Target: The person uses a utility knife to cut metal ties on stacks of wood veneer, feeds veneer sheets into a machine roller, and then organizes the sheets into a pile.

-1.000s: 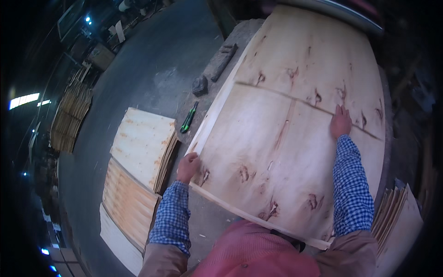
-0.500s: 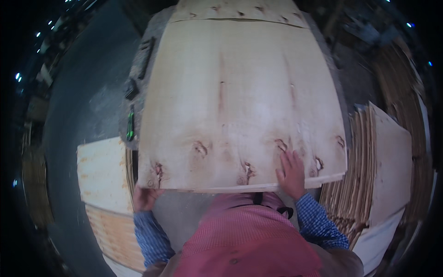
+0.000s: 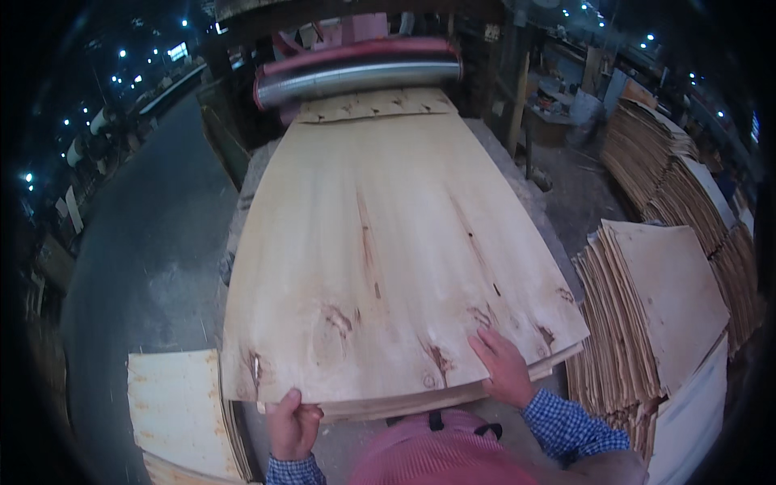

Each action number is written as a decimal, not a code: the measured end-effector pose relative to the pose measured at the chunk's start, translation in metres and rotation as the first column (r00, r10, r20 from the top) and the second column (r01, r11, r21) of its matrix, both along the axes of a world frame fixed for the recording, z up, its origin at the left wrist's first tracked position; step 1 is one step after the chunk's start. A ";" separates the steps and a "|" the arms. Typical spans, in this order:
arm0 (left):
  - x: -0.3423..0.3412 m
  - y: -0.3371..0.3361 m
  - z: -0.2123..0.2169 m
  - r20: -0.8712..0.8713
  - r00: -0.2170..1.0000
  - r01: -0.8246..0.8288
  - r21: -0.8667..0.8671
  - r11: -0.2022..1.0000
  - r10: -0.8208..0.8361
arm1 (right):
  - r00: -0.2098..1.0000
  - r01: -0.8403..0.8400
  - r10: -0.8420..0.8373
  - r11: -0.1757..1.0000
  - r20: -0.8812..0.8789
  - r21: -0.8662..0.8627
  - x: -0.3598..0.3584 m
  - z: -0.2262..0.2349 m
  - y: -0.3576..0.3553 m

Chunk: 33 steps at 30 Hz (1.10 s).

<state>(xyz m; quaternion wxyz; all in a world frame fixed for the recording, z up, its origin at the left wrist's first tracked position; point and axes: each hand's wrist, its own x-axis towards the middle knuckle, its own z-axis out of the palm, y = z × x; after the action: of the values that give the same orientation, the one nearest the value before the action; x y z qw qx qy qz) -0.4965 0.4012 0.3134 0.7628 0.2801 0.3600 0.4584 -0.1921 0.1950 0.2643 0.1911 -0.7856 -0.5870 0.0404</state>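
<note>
The left hand (image 3: 293,427) gripped the near-left corner of the top veneer sheet (image 3: 388,259), thumb over its edge; the right hand (image 3: 505,368) lay flat and unclenched near the near-right corner, steadying it on the stack (image 3: 453,394) below the roller (image 3: 356,74).

A single head-worn fisheye camera is looking steeply down and forward from just above the person's chest, along the veneer sheet (image 3: 388,250) toward the roller (image 3: 356,73) at the far end of the worktop. The worktop's near edge is lying close under the lens, and straight edges are bending toward the dark rim.
</note>
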 end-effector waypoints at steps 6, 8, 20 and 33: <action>-0.057 -0.021 -0.088 -0.126 0.981 0.121 -0.193 0.974 -0.147 | 1.000 -0.015 0.014 0.999 -0.027 -0.036 -0.009 -0.029 -0.018; -0.072 -0.043 -0.078 -0.097 0.981 0.152 -0.171 0.973 -0.171 | 0.997 -0.041 0.034 0.993 -0.066 -0.109 -0.023 0.008 -0.037; 0.016 0.046 -0.037 -0.203 0.979 -0.045 -0.052 0.998 0.034 | 0.996 0.038 -0.037 0.999 -0.082 0.013 0.081 -0.041 0.111; -0.066 0.096 -0.143 -0.879 0.422 -0.080 0.210 0.975 0.224 | 0.965 0.156 -0.144 0.987 0.219 -0.041 0.236 -0.121 0.330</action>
<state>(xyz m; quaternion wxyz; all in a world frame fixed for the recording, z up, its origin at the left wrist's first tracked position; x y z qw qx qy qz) -0.5621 0.4968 0.1700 0.3900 0.4976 0.7010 0.3302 0.0440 0.5251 0.1435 0.1062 -0.8327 -0.5418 -0.0424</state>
